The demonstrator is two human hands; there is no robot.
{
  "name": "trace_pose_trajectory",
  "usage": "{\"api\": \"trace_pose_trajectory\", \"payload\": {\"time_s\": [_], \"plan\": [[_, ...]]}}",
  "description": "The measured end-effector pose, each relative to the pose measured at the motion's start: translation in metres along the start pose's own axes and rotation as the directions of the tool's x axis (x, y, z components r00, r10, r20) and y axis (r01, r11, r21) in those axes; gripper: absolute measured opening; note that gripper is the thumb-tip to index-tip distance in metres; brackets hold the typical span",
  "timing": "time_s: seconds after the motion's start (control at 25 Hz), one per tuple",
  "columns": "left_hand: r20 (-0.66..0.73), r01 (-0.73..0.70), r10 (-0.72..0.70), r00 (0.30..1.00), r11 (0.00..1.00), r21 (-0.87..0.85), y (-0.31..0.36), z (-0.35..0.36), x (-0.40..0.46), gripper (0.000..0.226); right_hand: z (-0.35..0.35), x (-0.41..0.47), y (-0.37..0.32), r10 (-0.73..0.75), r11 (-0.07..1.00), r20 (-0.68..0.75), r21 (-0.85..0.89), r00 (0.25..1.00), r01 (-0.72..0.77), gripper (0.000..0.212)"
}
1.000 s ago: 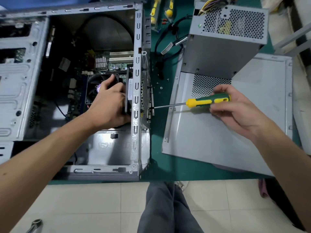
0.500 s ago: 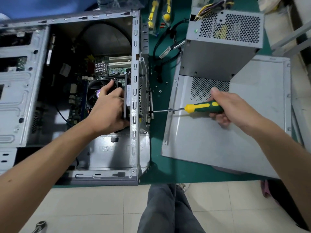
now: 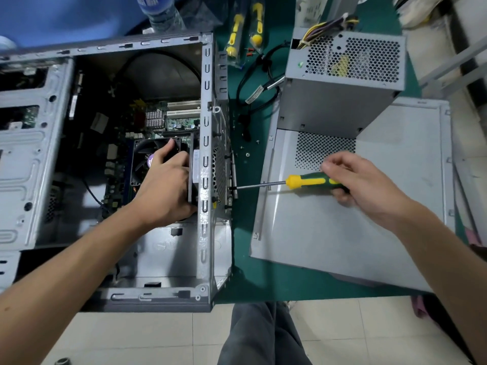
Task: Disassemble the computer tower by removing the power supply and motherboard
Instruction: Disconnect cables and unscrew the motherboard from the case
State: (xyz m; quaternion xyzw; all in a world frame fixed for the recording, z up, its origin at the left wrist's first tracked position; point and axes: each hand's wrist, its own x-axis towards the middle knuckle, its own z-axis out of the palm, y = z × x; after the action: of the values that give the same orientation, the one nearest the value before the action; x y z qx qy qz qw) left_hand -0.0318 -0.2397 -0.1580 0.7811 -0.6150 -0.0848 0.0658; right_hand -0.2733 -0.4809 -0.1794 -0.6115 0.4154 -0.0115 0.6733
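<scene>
Head view: my right grip [image 3: 369, 188] clenches the screwdriver [image 3: 313, 181], tip at a rear-panel screw. My left grip [image 3: 164, 191] clasps the fan [image 3: 193, 175] inside the tower [image 3: 207, 143]. PSU [image 3: 340, 83] is already out; next, I judge, free the fan, then motherboard [image 3: 179, 122].

Green tabletop [image 3: 263, 280] under everything; two spare yellow-handled screwdrivers [image 3: 245, 30] at far edge, side by side; plastic water bottle [image 3: 160, 11] behind them, left; loose small screws [image 3: 247, 154] on mat; tiled floor [image 3: 147, 335] below
</scene>
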Motion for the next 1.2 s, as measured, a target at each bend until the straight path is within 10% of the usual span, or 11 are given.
{"api": "trace_pose_trajectory", "payload": {"time_s": [0.12,0.28,0.48,0.68,0.84,1.04,1.12,1.2], "plan": [[0.005,0.01,-0.009,1.0,1.0,-0.01,0.0011,-0.0008,0.0005,0.025,-0.0044,-0.0039,0.0015,-0.068,0.951,0.113,0.307,0.991,0.03,0.027],[0.022,0.024,-0.024,0.999,0.999,-0.022,0.0022,-0.0015,0.0003,0.024,-0.001,-0.0015,0.0031,0.008,0.977,0.005,-0.215,1.0,-0.007,0.033],[0.027,0.035,-0.034,0.999,0.999,-0.028,0.0045,-0.0019,0.0006,0.024,-0.0069,-0.0047,0.0026,-0.11,0.951,0.081,0.297,0.991,0.081,0.033],[0.023,0.034,-0.034,0.999,0.999,0.01,0.0016,-0.0007,0.0015,0.025,0.0008,-0.0039,0.0038,0.006,0.995,0.001,-0.1,1.0,-0.006,0.026],[0.014,0.034,-0.034,0.999,0.999,0.024,0.0006,0.0019,0.0006,0.026,-0.0051,-0.0055,0.0034,-0.133,0.928,0.091,0.362,0.987,0.092,0.034],[0.007,0.032,-0.032,0.999,0.999,-0.003,0.0009,0.0029,-0.0001,0.036,-0.0002,-0.002,0.0026,-0.01,0.99,-0.018,-0.141,1.0,0.008,0.027],[0.012,0.036,-0.036,0.999,0.999,-0.003,0.0015,0.0022,0.0001,0.024,-0.0017,-0.0015,0.0018,-0.047,0.996,0.006,0.071,0.999,0.046,0.008],[0.016,0.041,-0.041,0.999,0.999,-0.006,0.0022,0.0011,0.0,0.02,-0.0057,-0.0038,0.0023,-0.105,0.958,0.074,0.275,0.992,0.081,0.032]]}}
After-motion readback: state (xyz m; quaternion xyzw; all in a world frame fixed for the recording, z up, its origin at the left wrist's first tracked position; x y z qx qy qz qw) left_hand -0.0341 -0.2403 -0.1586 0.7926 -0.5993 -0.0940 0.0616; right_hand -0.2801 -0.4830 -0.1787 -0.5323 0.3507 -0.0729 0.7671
